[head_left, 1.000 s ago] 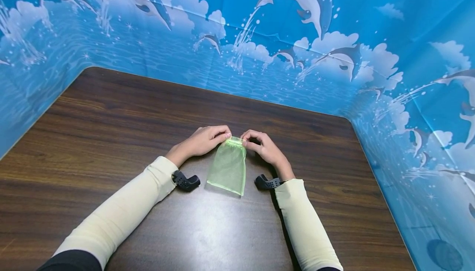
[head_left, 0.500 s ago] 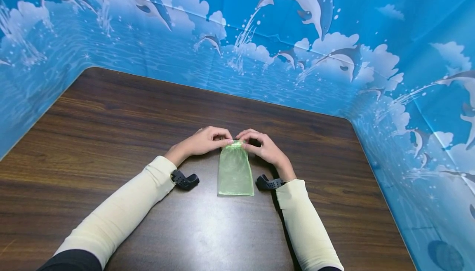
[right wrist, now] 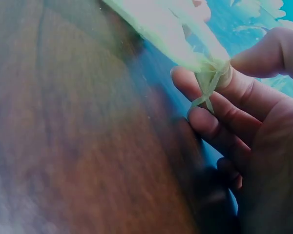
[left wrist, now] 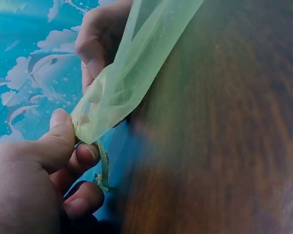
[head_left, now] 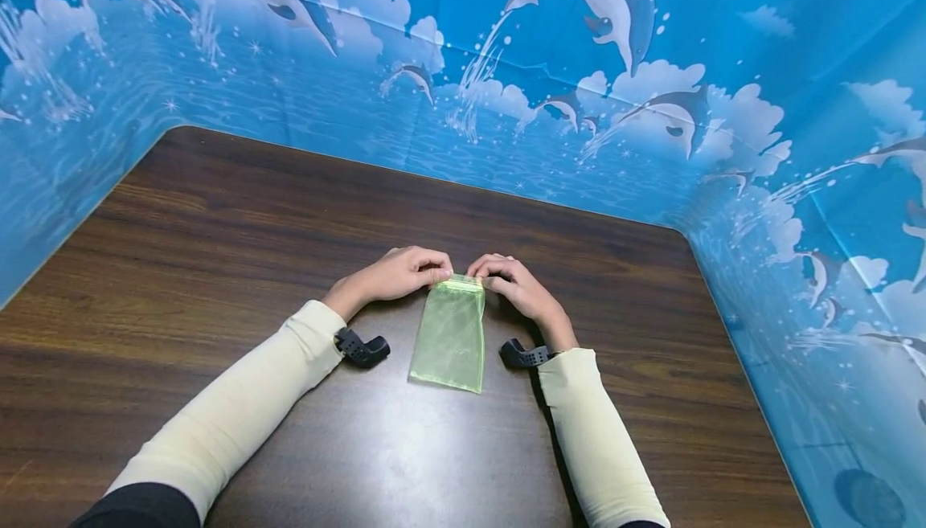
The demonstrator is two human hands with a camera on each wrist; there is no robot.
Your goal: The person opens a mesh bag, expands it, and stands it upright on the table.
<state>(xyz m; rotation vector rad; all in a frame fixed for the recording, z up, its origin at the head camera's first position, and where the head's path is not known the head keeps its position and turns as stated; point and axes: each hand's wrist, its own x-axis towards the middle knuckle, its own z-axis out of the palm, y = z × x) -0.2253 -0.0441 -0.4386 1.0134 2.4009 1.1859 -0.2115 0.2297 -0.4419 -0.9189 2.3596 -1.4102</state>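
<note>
A sheer light-green organza drawstring bag (head_left: pixel 448 339) hangs between the two hands, its gathered mouth toward the far side and its flat bottom toward the person. At the mouth's left corner my left hand (head_left: pixel 398 274) pinches the fabric between thumb and index finger. A short ribbon end (left wrist: pixel 103 165) dangles below that pinch in the left wrist view. My right hand (head_left: pixel 522 290) pinches the opposite corner, where a knotted ribbon (right wrist: pixel 208 92) lies against the fingers in the right wrist view. The sheer fabric shows nothing inside the bag.
A dark wood-grain table (head_left: pixel 253 214) lies under the hands. A blue curtain (head_left: pixel 325 110) printed with dolphins stands along its far and side edges. Black wrist mounts (head_left: pixel 362 349) sit below both wrists, over cream sleeves (head_left: pixel 239 407).
The bag's mouth was drawn narrower half a second ago and is now spread wider, with the hands slightly farther apart. The bag's bottom swung right, then back left.
</note>
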